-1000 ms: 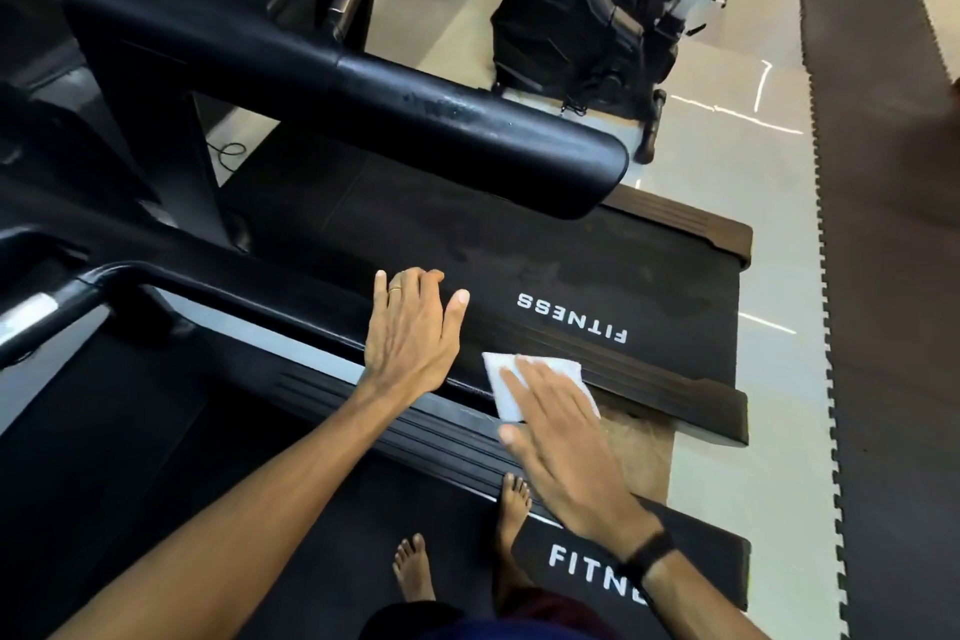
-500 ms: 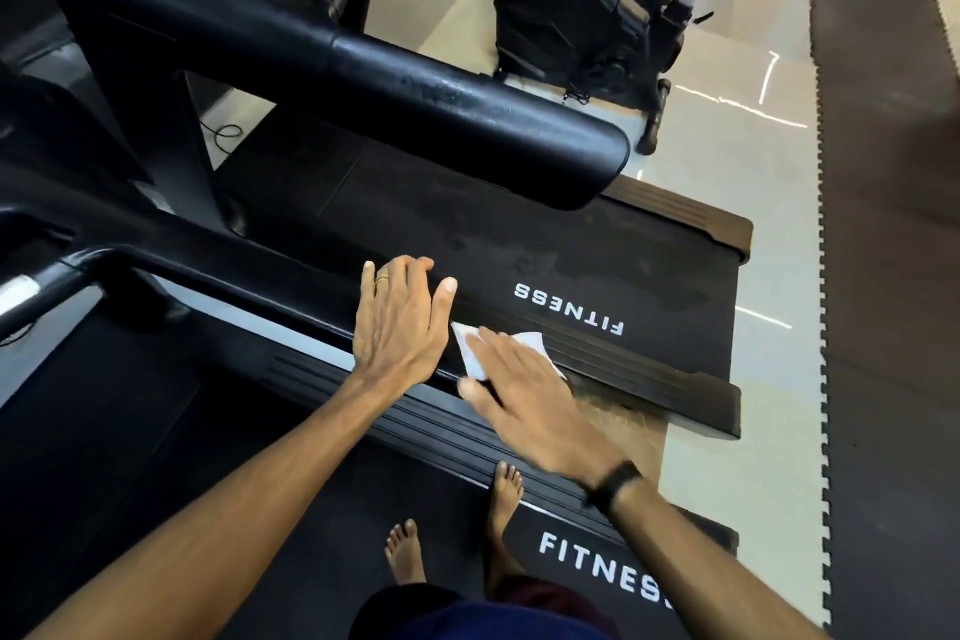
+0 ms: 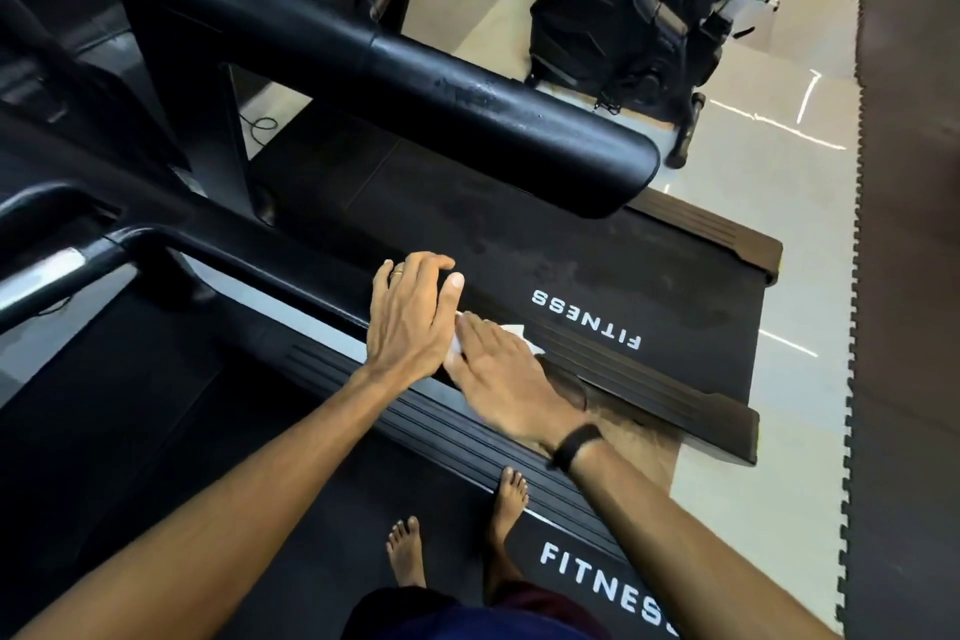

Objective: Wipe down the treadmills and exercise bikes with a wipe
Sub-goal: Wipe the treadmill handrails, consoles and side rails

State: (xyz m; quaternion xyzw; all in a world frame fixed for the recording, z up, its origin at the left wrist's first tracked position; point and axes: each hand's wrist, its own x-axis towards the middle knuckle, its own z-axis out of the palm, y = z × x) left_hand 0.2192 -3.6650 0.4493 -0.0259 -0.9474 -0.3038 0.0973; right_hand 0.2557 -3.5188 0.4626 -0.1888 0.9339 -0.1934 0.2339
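My right hand (image 3: 506, 379) lies flat, fingers straight, pressing the wipe (image 3: 517, 334) onto the side rail (image 3: 649, 387) of the far treadmill (image 3: 597, 286); only a white corner shows past my fingers; my left hand (image 3: 410, 314) rests open on the handrail (image 3: 249, 250) just beside it, holding nothing; the rail's long axis runs up-left to down-right, so I judge the next stroke follows it, the right hand leading.

White wipe (image 3: 522, 334), black treadmill belt (image 3: 649, 286) with white lettering (image 3: 587, 320), black wristband (image 3: 576, 446).
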